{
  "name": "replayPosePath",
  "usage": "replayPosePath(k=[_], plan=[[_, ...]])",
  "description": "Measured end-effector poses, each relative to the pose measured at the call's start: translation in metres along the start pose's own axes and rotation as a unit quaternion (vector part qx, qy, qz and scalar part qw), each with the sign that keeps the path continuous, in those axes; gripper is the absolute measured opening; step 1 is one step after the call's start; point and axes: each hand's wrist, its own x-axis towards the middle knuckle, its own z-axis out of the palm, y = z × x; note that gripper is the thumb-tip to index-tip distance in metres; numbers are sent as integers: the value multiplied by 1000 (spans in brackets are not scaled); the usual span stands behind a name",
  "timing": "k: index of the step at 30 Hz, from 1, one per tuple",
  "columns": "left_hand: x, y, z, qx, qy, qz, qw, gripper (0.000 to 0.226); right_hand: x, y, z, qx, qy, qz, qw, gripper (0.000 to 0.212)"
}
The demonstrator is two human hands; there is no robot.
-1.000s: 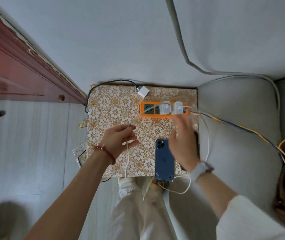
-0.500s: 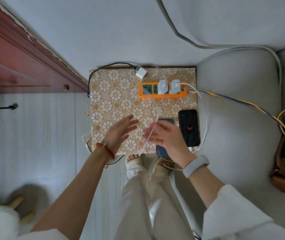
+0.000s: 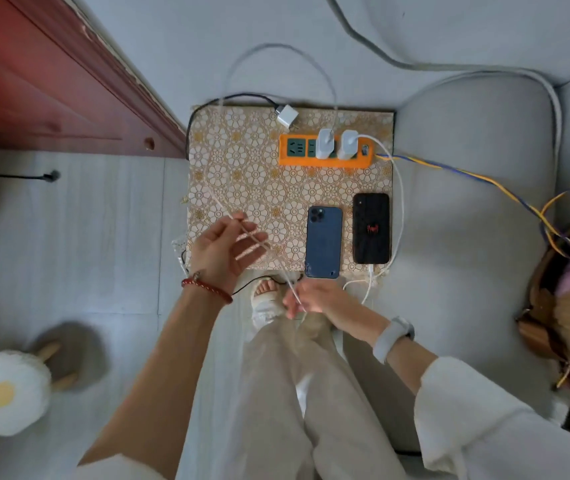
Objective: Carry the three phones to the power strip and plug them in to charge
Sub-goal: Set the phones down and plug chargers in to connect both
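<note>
An orange power strip (image 3: 325, 161) lies at the back right of a small patterned table (image 3: 242, 174), with two white chargers (image 3: 337, 144) plugged in. A blue phone (image 3: 324, 241) and a black phone (image 3: 371, 227) lie face down side by side near the front edge. A white cable runs from the black phone's lower end up to the strip. My left hand (image 3: 223, 251) is spread open, with a white charging cable (image 3: 245, 233) running across its fingers. My right hand (image 3: 311, 299) pinches the same cable below the table's front edge. No third phone is in view.
A loose white adapter (image 3: 287, 116) on a black cord lies at the table's back edge. A grey sofa (image 3: 467, 220) is on the right, a red wooden door (image 3: 51, 91) on the left. Yellow-blue wires (image 3: 467, 173) cross the sofa. A fried-egg slipper (image 3: 6, 393) is on the floor.
My right hand has come back from the power strip to below the table's front edge, pulling the white cable along. Both phones are now uncovered. The left hand has opened.
</note>
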Motion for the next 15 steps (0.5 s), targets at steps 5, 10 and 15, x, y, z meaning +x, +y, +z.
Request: replayPosePath(k=[5, 10, 15], plan=[[2, 13, -22, -58, 164, 44, 984, 20, -26, 57, -15, -109, 61, 22, 992, 22], [4, -18, -40, 247, 232, -81, 937, 41, -35, 68, -40, -48, 111, -20, 992, 27], [-25, -61, -16, 538, 166, 171, 809, 82, -30, 45, -34, -123, 90, -108, 982, 31]])
